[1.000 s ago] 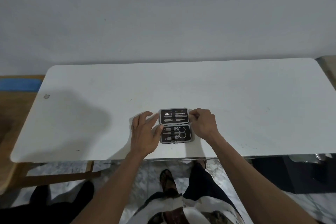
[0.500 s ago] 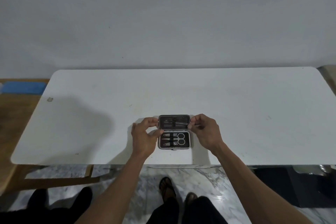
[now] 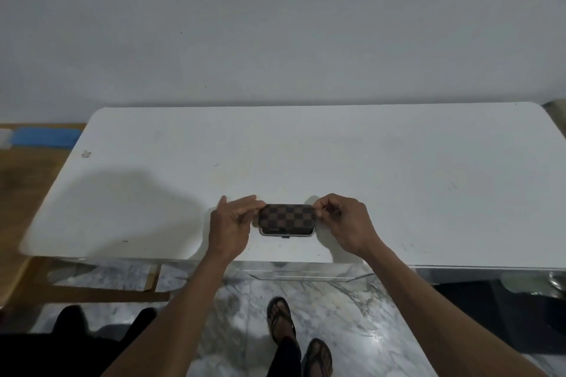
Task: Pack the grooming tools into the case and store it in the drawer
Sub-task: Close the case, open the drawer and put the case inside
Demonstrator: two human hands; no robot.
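Observation:
A small grooming case (image 3: 287,219) with a brown checkered cover lies near the front edge of the white table (image 3: 398,177). Its lid is folded down over the base, with a thin gap and a metal rim showing along the front. My left hand (image 3: 231,223) pinches the lid's left end with its fingertips. My right hand (image 3: 343,222) pinches the right end. The tools inside are hidden by the lid. A drawer front (image 3: 306,273) shows just below the table edge, under the case.
A grey wall stands behind the table. A wooden surface (image 3: 21,193) with a blue object (image 3: 46,137) lies to the left. Marble floor and my sandalled feet (image 3: 298,337) are below. Dark shapes sit at the lower left and lower right.
The open case with tools showing has had its lid swung down toward me by both hands. Only the checkered cover is visible now. The view has tilted slightly.

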